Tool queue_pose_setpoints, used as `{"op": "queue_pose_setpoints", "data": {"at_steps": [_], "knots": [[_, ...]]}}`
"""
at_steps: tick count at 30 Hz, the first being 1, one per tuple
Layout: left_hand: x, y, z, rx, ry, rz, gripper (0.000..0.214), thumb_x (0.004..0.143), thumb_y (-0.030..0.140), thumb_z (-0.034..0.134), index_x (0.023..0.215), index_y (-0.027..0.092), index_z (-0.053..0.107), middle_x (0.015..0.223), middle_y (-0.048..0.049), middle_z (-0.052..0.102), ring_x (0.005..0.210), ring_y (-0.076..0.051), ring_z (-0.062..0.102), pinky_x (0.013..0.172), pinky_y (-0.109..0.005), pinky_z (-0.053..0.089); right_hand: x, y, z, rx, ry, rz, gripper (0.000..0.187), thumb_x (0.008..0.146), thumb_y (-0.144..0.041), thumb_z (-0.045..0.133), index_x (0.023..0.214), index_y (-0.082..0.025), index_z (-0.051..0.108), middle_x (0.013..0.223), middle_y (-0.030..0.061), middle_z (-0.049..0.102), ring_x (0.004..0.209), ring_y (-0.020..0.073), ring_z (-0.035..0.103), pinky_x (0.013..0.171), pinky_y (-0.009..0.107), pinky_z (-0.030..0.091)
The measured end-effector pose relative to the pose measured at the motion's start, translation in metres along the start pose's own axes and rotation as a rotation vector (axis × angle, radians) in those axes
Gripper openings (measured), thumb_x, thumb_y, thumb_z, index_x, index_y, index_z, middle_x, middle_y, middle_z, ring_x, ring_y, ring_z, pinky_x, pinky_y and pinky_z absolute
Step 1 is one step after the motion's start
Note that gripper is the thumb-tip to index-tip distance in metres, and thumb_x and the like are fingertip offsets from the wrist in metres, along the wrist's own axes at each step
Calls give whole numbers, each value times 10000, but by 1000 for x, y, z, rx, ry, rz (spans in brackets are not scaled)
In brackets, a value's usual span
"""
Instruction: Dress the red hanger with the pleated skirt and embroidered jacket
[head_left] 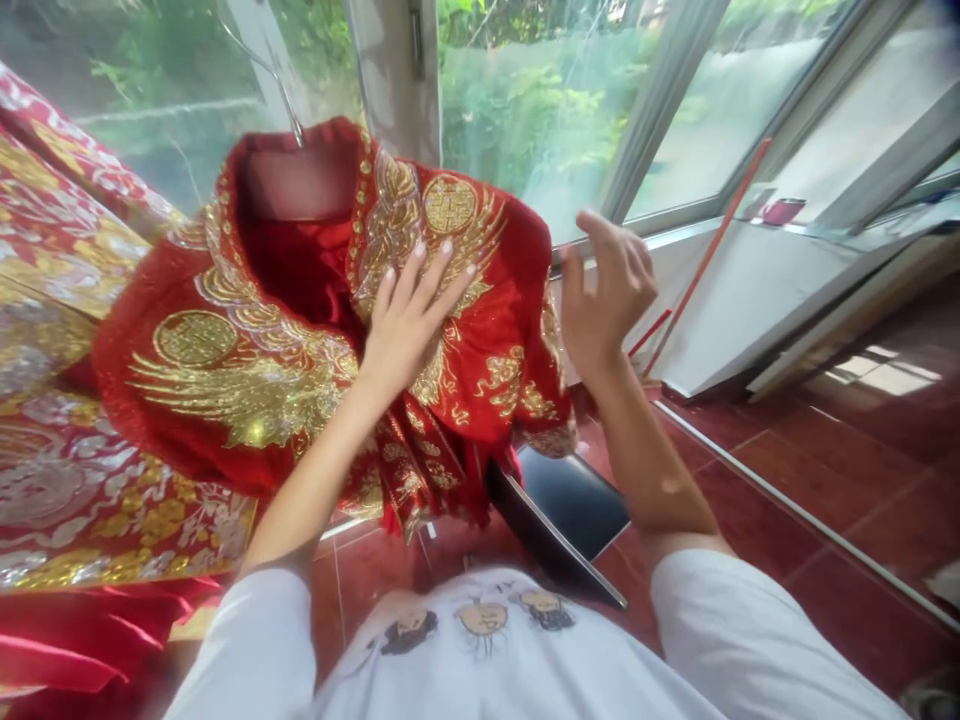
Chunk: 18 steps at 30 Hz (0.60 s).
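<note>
A red embroidered jacket (480,380) with gold and silver beadwork hangs from a hanger (289,105) by the window. My left hand (405,325) lies flat on its front, fingers spread over the gold embroidery beside the collar opening. Just off the jacket's sleeve at the right, my right hand (609,290) is raised in the air. Its thumb and forefinger stand apart and the other fingers are partly curled, with nothing visible in them. The hanger's shoulders are hidden inside the garment.
More red and gold embroidered cloth (45,480) hangs at the left. Below the jacket, a dark flat panel (574,495) is near the red tiled floor (795,470). A thin red pole (712,245) leans by the white ledge under the windows (540,110).
</note>
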<state>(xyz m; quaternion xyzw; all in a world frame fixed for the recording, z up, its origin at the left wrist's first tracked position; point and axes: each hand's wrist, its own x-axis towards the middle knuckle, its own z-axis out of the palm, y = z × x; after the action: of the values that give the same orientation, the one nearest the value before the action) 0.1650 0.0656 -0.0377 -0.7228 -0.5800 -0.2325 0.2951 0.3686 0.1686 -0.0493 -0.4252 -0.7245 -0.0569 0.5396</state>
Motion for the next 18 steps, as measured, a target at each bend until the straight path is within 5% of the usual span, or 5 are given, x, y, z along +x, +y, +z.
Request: {"op": "queue_pose_setpoints", "data": {"at_steps": [5, 8, 13, 16, 18], "knots": [[5, 3, -3, -40, -12, -29, 685, 828, 64, 442, 1466, 294, 351, 1549, -52, 305, 1469, -280, 164, 1173, -577, 170, -158, 30, 32, 147, -64, -150, 304, 803, -398, 461, 969, -228, 649, 896, 97, 653, 966, 265, 627, 923, 499, 490], [-3, 8, 4, -84, -35, -55, 597, 848, 124, 450, 1430, 251, 413, 1517, -84, 360, 1463, -302, 177, 1155, -609, 181, -216, 32, 50, 176, -261, -74, 460, 756, -408, 529, 1130, -147, 595, 1201, 177, 585, 1187, 308, 527, 1002, 531, 437], [-57, 43, 37, -329, -374, 315, 313, 911, 284, 429, 1124, 265, 658, 1187, -41, 658, 1217, -212, 560, 1088, -446, 423, -181, 53, 49, 530, -312, 283, 450, 741, -279, 461, 1150, -136, 582, 1145, 153, 629, 1076, 254, 600, 950, 442, 481], [-83, 69, 64, -377, -384, 515, 260, 928, 259, 450, 991, 252, 702, 1075, -11, 711, 1068, -128, 643, 1048, -267, 476, -143, 66, 35, 733, -349, 421, 438, 688, -231, 461, 1104, -160, 580, 961, 80, 680, 815, 183, 645, 763, 331, 529], [-87, 81, 83, -348, -336, 548, 283, 942, 207, 428, 981, 200, 708, 1105, -56, 707, 1121, -150, 623, 1088, -297, 447, -126, 70, 28, 833, -303, 550, 408, 668, -236, 462, 1055, -168, 573, 862, 39, 672, 697, 146, 616, 660, 268, 508]]}}
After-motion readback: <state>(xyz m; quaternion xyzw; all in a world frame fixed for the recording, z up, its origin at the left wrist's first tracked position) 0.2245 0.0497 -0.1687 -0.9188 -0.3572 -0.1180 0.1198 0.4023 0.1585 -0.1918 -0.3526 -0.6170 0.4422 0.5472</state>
